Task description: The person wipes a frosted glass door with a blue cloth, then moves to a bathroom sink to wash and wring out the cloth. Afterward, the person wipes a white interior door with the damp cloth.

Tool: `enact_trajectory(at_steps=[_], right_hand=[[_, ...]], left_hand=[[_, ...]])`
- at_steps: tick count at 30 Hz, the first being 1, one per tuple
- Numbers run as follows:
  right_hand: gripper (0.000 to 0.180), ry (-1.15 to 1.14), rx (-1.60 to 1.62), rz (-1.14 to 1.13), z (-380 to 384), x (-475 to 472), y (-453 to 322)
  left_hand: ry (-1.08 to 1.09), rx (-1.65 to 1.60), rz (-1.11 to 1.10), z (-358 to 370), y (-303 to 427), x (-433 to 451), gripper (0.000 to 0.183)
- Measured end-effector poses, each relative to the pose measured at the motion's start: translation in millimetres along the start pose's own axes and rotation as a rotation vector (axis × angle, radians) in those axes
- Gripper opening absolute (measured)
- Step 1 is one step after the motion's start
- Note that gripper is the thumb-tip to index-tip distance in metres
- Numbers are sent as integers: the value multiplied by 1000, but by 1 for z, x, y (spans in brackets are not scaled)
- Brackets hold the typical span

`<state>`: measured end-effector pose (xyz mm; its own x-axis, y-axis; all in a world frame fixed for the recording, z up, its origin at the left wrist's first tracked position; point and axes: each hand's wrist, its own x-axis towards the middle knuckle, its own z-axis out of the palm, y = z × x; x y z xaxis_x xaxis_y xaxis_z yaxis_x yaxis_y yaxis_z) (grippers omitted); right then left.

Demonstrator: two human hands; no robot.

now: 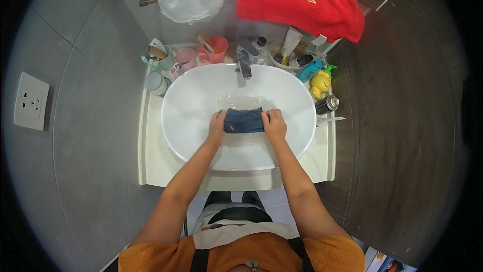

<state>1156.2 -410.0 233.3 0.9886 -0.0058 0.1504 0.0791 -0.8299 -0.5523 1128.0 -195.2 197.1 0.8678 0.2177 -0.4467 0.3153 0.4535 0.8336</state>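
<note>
A folded dark blue cloth [244, 121] is stretched between my two hands, low inside a white oval washbasin [185, 102]. My left hand [217, 124] grips its left end, and my right hand [275, 124] grips the right end, thumb on the near face. Shallow water [241, 101] shows in the basin just beyond the cloth and around it. The cloth looks wet, with a small pale spot near its left side. A chrome faucet [245, 62] stands at the basin's far rim, above the cloth.
Along the back of the counter [160, 158] stand a pink cup [185, 58], a coral mug [217, 51], a clear bottle [261, 51] and a tub of toiletries [277, 51]. A yellow pump bottle [320, 82] and a spray can [326, 104] line the right side. A red towel [271, 0] hangs above.
</note>
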Motion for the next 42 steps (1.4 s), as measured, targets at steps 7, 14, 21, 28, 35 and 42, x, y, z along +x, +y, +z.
enact_trajectory(at_steps=[7,14,21,28,35,42], right_hand=[[34,-93,143,-217,3,-8,33],[32,-255,-234,-136,44,-26,6],[26,-641,-300,-134,25,-28,34],[16,-231,143,-277,-97,11,-20],[15,-153,436,-321,-181,45,-74],[14,-122,240,-505,-202,48,-80]], left_hand=[[136,1337,825,-35,25,-10,47],[-16,1664,684,-47,-12,5,40],[-370,1884,440,-49,27,-20,31],[-556,1228,537,-40,112,-60,34],[-371,776,296,4,223,-98,13],[-318,796,726,5,231,-93,17]])
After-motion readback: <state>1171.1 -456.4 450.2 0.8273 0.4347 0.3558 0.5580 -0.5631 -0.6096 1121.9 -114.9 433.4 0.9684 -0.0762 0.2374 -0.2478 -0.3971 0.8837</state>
